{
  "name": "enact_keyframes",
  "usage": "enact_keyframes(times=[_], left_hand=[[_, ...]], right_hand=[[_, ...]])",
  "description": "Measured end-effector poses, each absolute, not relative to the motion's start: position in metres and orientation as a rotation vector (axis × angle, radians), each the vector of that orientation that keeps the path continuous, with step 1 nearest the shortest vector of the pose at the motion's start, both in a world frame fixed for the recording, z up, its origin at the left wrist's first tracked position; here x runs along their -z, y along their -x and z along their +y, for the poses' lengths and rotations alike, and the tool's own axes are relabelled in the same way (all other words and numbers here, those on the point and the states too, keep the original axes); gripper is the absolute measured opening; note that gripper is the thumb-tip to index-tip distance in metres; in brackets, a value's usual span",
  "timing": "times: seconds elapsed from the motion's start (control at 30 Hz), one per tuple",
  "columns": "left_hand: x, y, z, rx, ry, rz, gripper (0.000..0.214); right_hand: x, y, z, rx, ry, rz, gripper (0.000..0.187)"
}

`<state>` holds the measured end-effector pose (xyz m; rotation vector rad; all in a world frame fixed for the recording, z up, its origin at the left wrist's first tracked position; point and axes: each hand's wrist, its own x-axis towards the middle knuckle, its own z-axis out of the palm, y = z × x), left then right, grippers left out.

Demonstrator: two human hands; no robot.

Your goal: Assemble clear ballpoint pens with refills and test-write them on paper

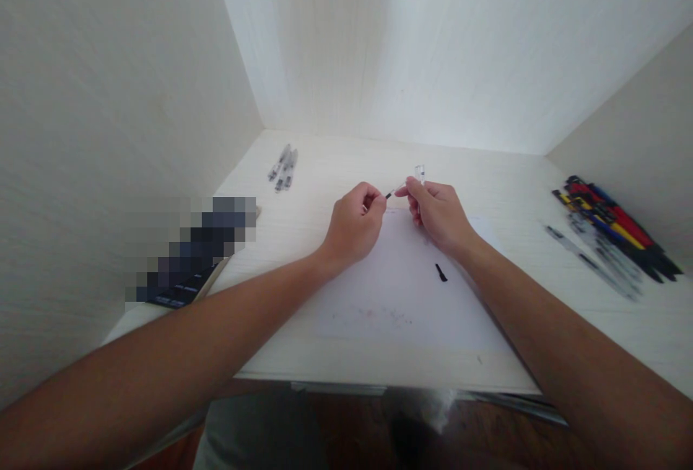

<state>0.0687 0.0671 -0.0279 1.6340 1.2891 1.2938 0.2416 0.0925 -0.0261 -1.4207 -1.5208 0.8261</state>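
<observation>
My left hand (358, 221) is closed in a pinch, above the upper edge of a white sheet of paper (368, 297). From its fingertips sticks a thin pen part (388, 196) with a dark end, slanting towards the other hand. My right hand (433, 210) is closed around a clear plastic pen piece (420, 172), whose top shows above the fingers. The right thumb and forefinger meet near a fine pale tip close to the left hand's part; whether they touch is too small to tell. A small black pen clip (441, 272) lies on the paper.
Several clear pen pieces (284, 168) lie at the back left. To the right are a pile of red, yellow, blue and black pens (622, 221) and clear pen barrels (595, 260). A dark, partly pixelated object (184, 286) rests at left. White panels enclose three sides.
</observation>
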Motion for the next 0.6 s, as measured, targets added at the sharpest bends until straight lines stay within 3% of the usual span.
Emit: enact_keyframes(times=[0.2, 0.6], left_hand=[[0.028, -0.069, 0.068, -1.306, -1.634, 1.314, 0.023], [0.029, -0.068, 0.069, -1.289, -1.643, 1.296, 0.021]], right_hand=[[0.012, -0.247, 0.090, -0.348, 1.616, -1.972, 0.043], [0.017, -0.263, 0.096, -0.330, 1.535, -2.209, 0.022]])
